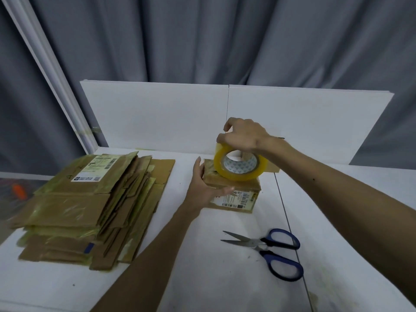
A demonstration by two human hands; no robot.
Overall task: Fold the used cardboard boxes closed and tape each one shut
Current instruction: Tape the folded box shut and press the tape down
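A small brown cardboard box (pixel 242 195) with a white shipping label on its near side stands on the white table, its top flaps folded down. My left hand (pixel 203 185) grips its left side, thumb along the near top edge. A yellowish roll of clear tape (pixel 239 167) stands on edge on top of the box. My right hand (pixel 244 137) holds the roll from above, fingers curled over its rim. The far side of the box is hidden behind the roll.
A thick pile of flattened cardboard boxes (pixel 90 206) lies on the left of the table. Blue-handled scissors (pixel 273 252) lie open in front of the box. White boards (pixel 225 118) stand along the table's back edge, grey curtains behind.
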